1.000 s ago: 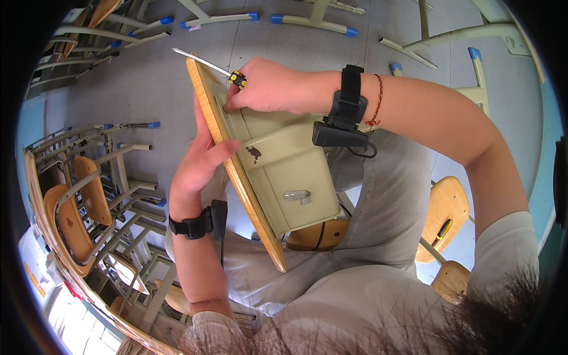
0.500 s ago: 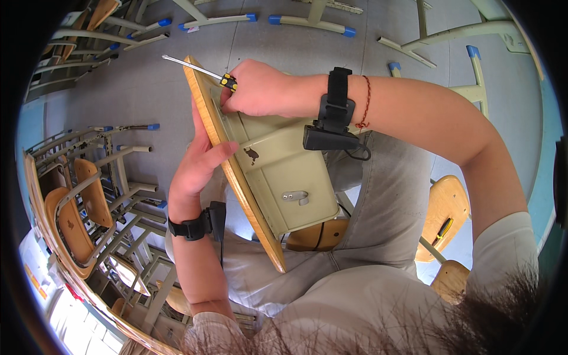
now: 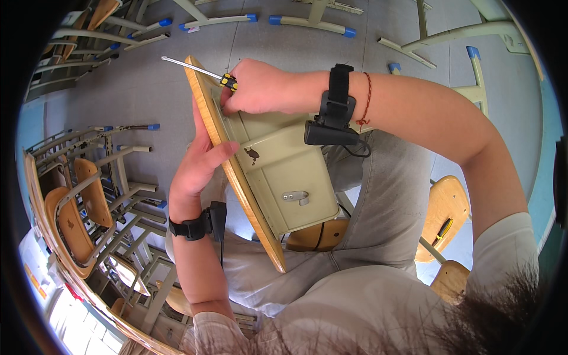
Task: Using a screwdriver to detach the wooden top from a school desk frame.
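Observation:
A desk (image 3: 248,201) with a wooden top and a cream metal box (image 3: 287,165) is tilted on its side between my legs. The box has a small metal fitting (image 3: 296,198) and a dark chipped patch. My left hand (image 3: 201,154) grips the outer side of the wooden top, thumb over its edge. My right hand (image 3: 257,86) is closed around a screwdriver (image 3: 229,81) with a yellow-and-black handle, its shaft pointing up-left past the board's top. The right fingertips reach into the corner where board and metal meet, and are partly hidden.
Stacked chairs and desk frames (image 3: 89,201) crowd the left side. Metal legs with blue end caps (image 3: 310,26) stand ahead on the grey tiled floor. A wooden chair (image 3: 444,195) at the right holds another yellow-and-black screwdriver (image 3: 442,231). A pale blue wall edges the right.
My right hand, the screwdriver and the top end of the board have shifted slightly left since a second ago. Both hands keep their grip.

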{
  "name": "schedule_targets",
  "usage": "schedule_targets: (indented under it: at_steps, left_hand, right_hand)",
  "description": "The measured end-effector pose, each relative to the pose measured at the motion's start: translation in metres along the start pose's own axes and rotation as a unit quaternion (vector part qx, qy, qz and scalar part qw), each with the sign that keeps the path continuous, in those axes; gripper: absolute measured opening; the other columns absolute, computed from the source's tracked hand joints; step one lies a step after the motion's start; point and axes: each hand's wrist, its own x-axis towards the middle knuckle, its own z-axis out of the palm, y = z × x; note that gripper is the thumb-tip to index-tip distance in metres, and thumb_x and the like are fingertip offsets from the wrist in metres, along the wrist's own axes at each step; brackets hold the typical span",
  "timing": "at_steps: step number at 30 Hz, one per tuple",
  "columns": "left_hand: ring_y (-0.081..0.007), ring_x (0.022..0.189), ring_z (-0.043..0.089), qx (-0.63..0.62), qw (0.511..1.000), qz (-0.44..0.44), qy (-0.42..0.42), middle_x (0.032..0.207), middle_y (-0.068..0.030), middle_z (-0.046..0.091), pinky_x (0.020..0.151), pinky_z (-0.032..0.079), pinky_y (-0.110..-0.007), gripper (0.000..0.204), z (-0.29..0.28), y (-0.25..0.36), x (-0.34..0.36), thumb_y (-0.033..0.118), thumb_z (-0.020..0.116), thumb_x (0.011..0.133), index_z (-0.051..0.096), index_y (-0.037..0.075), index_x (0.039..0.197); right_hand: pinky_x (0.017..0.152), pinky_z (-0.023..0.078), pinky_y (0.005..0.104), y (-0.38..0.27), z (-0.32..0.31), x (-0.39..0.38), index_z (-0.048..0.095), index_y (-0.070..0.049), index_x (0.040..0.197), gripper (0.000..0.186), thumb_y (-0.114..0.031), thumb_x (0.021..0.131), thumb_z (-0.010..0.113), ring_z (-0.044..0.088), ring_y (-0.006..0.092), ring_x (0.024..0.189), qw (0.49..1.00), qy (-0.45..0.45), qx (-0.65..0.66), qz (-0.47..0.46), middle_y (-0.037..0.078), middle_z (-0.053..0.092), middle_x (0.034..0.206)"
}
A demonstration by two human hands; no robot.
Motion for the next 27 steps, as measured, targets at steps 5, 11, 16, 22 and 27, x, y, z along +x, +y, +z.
schedule_targets:
  at_steps: [5,11,16,22,27]
  left_hand:
    - [-0.0261,0.148,0.024,-0.006,1.000,-0.011,0.005,0.164,-0.0131,0.019,0.121,0.021,-0.040,0.113,-0.001,-0.002,-0.002,0.017,0.065,0.079,-0.014,0.017,0.159]
    - [-0.0250,0.145,0.029,-0.005,1.000,-0.006,0.008,0.160,-0.0127,0.024,0.119,0.024,-0.039,0.113,0.000,-0.001,-0.001,0.017,0.065,0.079,-0.015,0.017,0.159]
    - [-0.0248,0.144,0.031,-0.011,1.000,-0.013,0.011,0.159,-0.0125,0.026,0.118,0.025,-0.039,0.113,0.000,-0.001,-0.002,0.017,0.064,0.079,-0.015,0.017,0.159]
    - [-0.0246,0.144,0.030,-0.008,1.000,-0.019,0.009,0.159,-0.0125,0.024,0.118,0.025,-0.039,0.112,-0.001,-0.002,-0.002,0.017,0.064,0.079,-0.014,0.017,0.159]
    - [-0.0218,0.141,0.031,0.004,0.999,0.012,0.030,0.152,-0.0090,0.032,0.118,0.023,-0.037,0.098,0.008,0.001,-0.001,0.022,0.062,0.077,0.010,0.009,0.159]
  right_hand:
    - [0.069,0.049,0.0355,-0.004,0.001,-0.001,0.070,-0.003,0.085,0.016,-0.016,0.076,0.076,0.062,0.0205,0.073,1.000,-0.010,0.007,0.012,0.009,0.067,0.078]
    - [0.066,0.049,0.0354,-0.002,-0.001,-0.002,0.069,-0.003,0.087,0.017,-0.014,0.076,0.076,0.062,0.0199,0.072,1.000,0.002,0.007,-0.008,0.008,0.066,0.079]
    - [0.063,0.048,0.0346,-0.001,-0.004,0.007,0.069,-0.004,0.087,0.015,-0.015,0.077,0.074,0.061,0.0189,0.071,0.997,-0.036,0.020,0.061,0.008,0.066,0.078]
    - [0.067,0.048,0.0350,-0.003,-0.004,0.005,0.069,-0.004,0.087,0.014,-0.015,0.079,0.073,0.061,0.0187,0.075,0.999,-0.034,0.004,0.040,0.008,0.066,0.079]
    - [0.068,0.049,0.0342,-0.002,-0.005,0.004,0.069,-0.004,0.088,0.015,-0.014,0.078,0.074,0.061,0.0189,0.075,0.999,-0.033,0.014,0.030,0.008,0.066,0.081]
